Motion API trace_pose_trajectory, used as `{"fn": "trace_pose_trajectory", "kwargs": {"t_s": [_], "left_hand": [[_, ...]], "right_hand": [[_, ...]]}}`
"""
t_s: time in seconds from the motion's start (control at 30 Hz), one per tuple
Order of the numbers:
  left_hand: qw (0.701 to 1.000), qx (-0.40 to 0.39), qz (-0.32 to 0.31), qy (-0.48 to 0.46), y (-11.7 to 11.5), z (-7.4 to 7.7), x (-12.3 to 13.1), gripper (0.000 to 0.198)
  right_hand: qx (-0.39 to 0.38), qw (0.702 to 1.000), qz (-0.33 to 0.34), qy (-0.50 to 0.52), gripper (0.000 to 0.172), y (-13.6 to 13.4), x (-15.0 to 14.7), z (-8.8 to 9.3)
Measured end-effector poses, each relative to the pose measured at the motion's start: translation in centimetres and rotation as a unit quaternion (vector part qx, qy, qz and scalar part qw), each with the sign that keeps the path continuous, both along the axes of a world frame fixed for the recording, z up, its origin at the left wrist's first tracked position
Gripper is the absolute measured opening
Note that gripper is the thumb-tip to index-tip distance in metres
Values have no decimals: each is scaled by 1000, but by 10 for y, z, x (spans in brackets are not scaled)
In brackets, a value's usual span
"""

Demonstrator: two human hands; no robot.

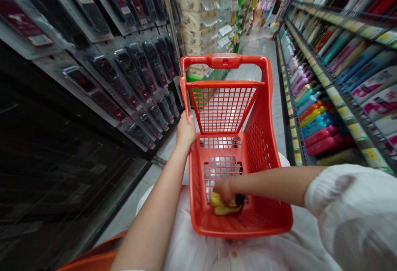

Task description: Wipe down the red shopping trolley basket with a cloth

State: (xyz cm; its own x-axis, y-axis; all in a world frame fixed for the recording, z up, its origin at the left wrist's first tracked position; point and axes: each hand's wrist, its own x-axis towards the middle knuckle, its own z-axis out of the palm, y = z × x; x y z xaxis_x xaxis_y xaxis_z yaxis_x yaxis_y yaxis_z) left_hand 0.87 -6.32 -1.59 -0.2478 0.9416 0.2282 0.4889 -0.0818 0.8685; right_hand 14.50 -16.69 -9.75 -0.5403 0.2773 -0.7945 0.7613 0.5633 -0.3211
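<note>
A red plastic shopping cart (241, 226) stands right in front of my body, with a grid back panel and a grid floor. My left hand (186, 131) is closed around the cart's left side rail, below the top handle. Deep inside the basket, my right hand (225, 189) is wrapped over a crumpled yellow cloth (223, 209). Something small and black lies against the cloth's right side; its kind is unclear. The right fingers are partly hidden and slightly blurred.
Packaged tools on cards (136, 68) hang on the left rack. Past them, stacked packs (198, 19) line the aisle. Shelves with bottles (322, 118) run along the right. A person (276, 8) is far down the tiled aisle. An orange edge (96, 254) shows at lower left.
</note>
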Motion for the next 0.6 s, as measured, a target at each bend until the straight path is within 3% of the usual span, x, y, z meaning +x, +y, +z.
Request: {"fn": "trace_pose_trajectory", "kwargs": {"t_s": [0.07,0.13,0.23,0.3,0.37,0.47,0.6], "left_hand": [[1000,5,0,-7,0,-1,-1,32],[1000,10,1,-10,1,-2,-2,31],[1000,14,-4,-10,3,-3,-3,32],[1000,17,-10,-11,4,-3,-3,33],[1000,20,-16,-16,3,-2,-3,33],[999,25,-27,-26,2,-1,-3,35],[999,21,-26,-30,5,0,-5,36]], "right_hand": [[92,992,-83,35,32,29,-8,3],[209,964,-160,47,34,54,-8,6],[280,940,-191,46,40,59,-4,1],[288,941,-169,49,47,35,-6,-10],[304,946,-91,70,56,0,-11,-25],[332,938,-10,101,46,-35,-16,-42],[325,937,37,118,59,-18,-7,-44]]}}
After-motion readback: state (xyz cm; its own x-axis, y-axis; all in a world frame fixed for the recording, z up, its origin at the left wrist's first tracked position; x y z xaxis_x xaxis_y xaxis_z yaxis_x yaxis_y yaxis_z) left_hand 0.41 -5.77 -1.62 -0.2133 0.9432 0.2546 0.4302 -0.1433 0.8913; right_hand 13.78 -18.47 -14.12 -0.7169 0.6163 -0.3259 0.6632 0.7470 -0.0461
